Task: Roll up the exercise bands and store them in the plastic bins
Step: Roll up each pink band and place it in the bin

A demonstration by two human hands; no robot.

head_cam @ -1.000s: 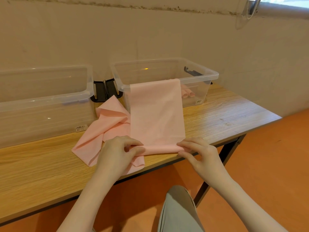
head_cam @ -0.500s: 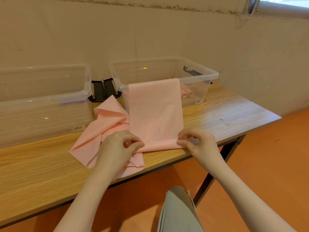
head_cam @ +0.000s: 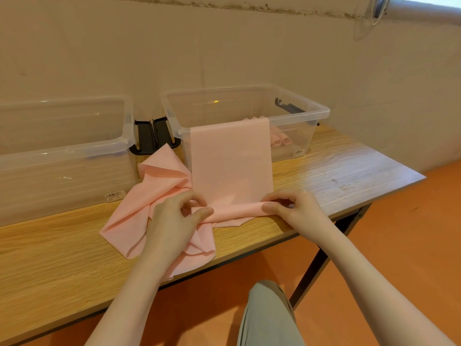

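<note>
Pale plaster wall [head_cam: 249,53] runs behind a wood-grain tabletop [head_cam: 349,171] on dark metal legs, with orange floor [head_cam: 411,245] under and beside it.

From the head camera, two clear plastic storage bins stand at the back of the tabletop, near the wall. Left clear bin [head_cam: 62,151] carries a small barcode sticker on its front. Right clear bin [head_cam: 294,121] sits just beside it, and black clip handles [head_cam: 152,138] show in the gap between the two. Through the right bin's front wall a few small pink rolled bands [head_cam: 280,141] can be seen lying at the bottom.

One long flat pink exercise band [head_cam: 230,166] hangs over the front rim of the right bin and runs down onto the tabletop toward the person. Its near end is turned into a low roll lying across the tabletop. The left hand [head_cam: 174,221] pinches the left end of that roll between thumb and curled fingers; the right hand [head_cam: 294,208] pinches the right end the same way, thumb on top. So each grip is pressed onto the band.

A second, loose crumpled pink band [head_cam: 149,191] lies on the tabletop to the left, partly under the left hand and reaching the near edge.

A grey-green trouser leg [head_cam: 267,315] shows below.
</note>
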